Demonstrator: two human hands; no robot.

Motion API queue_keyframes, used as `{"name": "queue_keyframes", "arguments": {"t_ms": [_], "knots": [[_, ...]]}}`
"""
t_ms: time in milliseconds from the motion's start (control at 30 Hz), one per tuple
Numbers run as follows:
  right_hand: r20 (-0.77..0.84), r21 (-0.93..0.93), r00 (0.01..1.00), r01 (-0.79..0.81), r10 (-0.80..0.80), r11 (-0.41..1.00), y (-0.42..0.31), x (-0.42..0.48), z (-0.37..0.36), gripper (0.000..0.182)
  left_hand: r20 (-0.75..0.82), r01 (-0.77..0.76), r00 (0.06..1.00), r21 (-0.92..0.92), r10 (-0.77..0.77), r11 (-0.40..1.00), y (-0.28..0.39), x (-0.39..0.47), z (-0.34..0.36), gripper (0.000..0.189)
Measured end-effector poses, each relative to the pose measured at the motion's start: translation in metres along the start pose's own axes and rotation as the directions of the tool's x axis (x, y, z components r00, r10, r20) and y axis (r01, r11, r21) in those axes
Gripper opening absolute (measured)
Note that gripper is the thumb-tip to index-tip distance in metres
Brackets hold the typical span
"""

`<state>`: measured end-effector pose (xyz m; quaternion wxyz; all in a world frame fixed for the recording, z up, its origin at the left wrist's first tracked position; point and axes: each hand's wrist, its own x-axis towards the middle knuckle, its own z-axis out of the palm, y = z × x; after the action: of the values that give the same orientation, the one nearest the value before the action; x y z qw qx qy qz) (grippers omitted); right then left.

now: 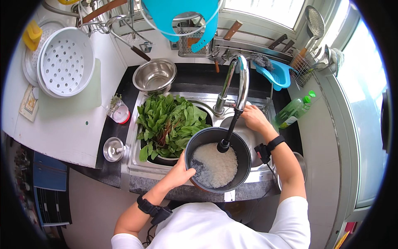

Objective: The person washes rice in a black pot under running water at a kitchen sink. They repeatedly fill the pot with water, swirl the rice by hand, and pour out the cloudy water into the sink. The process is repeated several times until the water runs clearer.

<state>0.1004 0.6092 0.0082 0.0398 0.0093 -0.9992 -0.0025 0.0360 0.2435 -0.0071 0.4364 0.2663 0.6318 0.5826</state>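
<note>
My left hand (pixel 182 174) grips the left rim of a dark cooking pot (pixel 245 158), its thumb over the edge. White rice (pixel 219 162) lies in the pot, with water pooled at the left. The black spray nozzle (pixel 223 145) of a chrome faucet (pixel 244 81) points down into the pot. My right hand (pixel 255 117) reaches to the faucet's base, over the right sink basin; its fingertips are partly hidden behind the spout, so its hold on the lever cannot be told. Leafy greens with reddish stems (pixel 169 124) fill the left basin.
Steel bowls (pixel 155 76) stand behind the greens. A green dish soap bottle (pixel 293 112) is right of the sink, a blue strainer basket (pixel 278 74) behind it. On the left are a small metal cup (pixel 113 149), a glass jar (pixel 119 113) and a white colander (pixel 67 62).
</note>
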Motion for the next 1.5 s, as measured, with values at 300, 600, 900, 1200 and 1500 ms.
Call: {"name": "queue_keyframes", "arguments": {"t_ms": [300,600,900,1200,1500], "knots": [[-0.059,0.268,0.982,-0.159,0.181,0.95,0.011,-0.021,0.022,0.035,-0.006,-0.042,0.999,0.109,0.043,0.993,-0.001,-0.005,0.001,0.082],[0.46,0.788,0.711,-0.603,0.532,0.126,-0.109,-0.135,0.019,0.043,-0.024,-0.052,0.998,0.011,0.053,0.999,-0.011,-0.003,-0.001,0.081],[0.348,0.894,0.682,-0.448,0.643,-0.008,-0.167,-0.114,0.008,0.038,-0.044,-0.104,0.993,0.056,0.106,0.993,0.053,-0.014,-0.035,0.082],[0.396,0.898,0.609,-0.412,0.687,-0.153,-0.175,-0.157,-0.002,0.036,0.024,0.031,0.999,-0.08,-0.029,0.996,0.021,-0.01,-0.01,0.083],[0.407,0.913,0.61,-0.294,0.68,-0.283,-0.177,-0.137,0.011,0.035,0.011,0.025,1.0,-0.002,-0.025,1.0,0.034,-0.001,-0.024,0.079]]}}
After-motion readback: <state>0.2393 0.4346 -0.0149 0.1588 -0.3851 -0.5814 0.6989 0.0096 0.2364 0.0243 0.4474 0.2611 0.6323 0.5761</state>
